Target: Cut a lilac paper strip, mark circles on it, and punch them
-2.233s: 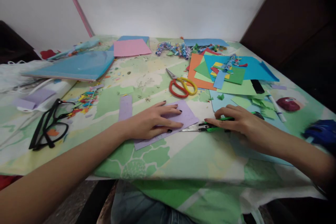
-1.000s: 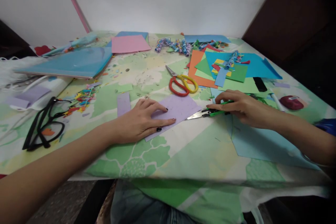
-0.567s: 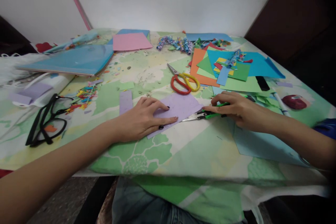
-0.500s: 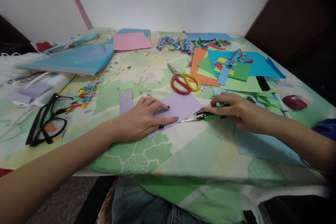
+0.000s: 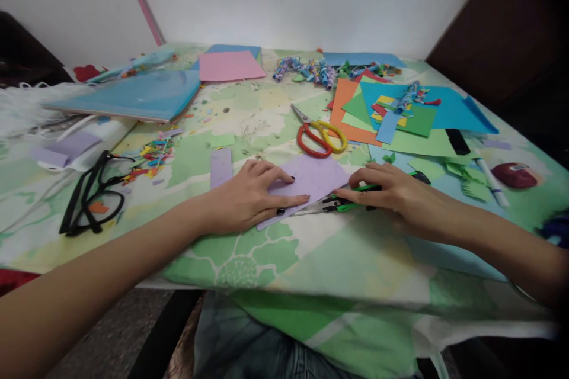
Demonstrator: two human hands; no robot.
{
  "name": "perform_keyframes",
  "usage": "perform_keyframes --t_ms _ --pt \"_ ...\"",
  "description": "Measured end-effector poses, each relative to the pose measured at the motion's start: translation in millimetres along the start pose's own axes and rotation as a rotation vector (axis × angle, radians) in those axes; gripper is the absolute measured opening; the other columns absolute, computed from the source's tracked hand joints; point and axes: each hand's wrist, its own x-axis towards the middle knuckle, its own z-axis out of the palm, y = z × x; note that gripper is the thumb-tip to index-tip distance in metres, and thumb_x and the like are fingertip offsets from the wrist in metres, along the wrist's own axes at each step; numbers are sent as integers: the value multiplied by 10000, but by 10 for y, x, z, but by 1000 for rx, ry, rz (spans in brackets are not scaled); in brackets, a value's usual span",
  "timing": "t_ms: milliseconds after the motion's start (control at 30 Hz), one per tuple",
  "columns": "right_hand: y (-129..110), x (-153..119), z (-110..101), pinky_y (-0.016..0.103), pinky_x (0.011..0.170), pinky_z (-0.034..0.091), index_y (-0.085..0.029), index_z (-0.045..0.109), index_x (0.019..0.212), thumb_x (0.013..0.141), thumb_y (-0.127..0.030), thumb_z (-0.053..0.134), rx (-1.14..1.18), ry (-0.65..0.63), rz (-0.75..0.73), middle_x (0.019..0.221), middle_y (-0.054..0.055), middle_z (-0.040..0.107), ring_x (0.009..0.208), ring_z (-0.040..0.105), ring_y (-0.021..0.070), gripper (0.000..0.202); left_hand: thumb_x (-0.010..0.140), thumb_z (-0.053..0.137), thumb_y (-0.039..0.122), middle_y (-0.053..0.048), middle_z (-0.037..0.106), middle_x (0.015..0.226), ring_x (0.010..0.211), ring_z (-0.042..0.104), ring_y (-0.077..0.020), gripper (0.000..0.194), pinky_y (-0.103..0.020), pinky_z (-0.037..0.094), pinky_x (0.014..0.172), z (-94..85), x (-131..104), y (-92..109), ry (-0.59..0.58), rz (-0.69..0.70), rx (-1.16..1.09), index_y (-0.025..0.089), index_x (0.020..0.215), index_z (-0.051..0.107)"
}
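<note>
Head view: left hand point(image 5: 253, 198), grip spread, touches purple paper point(image 5: 317, 173) while right hand point(image 5: 393, 194) pinches green-handled cutter point(image 5: 345, 206).

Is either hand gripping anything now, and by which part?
The right hand grips the green cutter by its handle. The left hand grips nothing; its fingers lie on the purple paper.

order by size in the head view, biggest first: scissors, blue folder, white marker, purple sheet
1. Blue folder
2. Purple sheet, partly under the left hand
3. Scissors
4. White marker
</note>
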Motion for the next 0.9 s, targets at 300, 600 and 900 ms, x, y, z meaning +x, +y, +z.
perform_keyframes --t_ms 300,600,900 --pt "-83 41 -25 391 796 372 -228 501 1323 732 36 352 -6 -15 10 1068 119 553 907 483 232 664 950 326 368 -90 418 1266 1076 371 -276 440 -502 289 948 8 3 -8 6 1 -15 449 1383 333" --pt "-190 81 -27 382 745 372 -219 522 1306 776 28 323 -25 -12 20 1017 124 546 842 474 224 617 948 334 348 -90 414 1258 1073 369 -277 442 -500 297 944 -3 8 -2 -6 3 -13 449 1378 342" --pt "-104 33 -23 374 776 400 -239 474 1337 689 57 350 3 -41 3 1057 109 543 873 481 214 724 950 335 350 -92 404 1279 1095 367 -279 453 -504 293 953 11 -1 -1 -10 0 -7 452 1390 311"
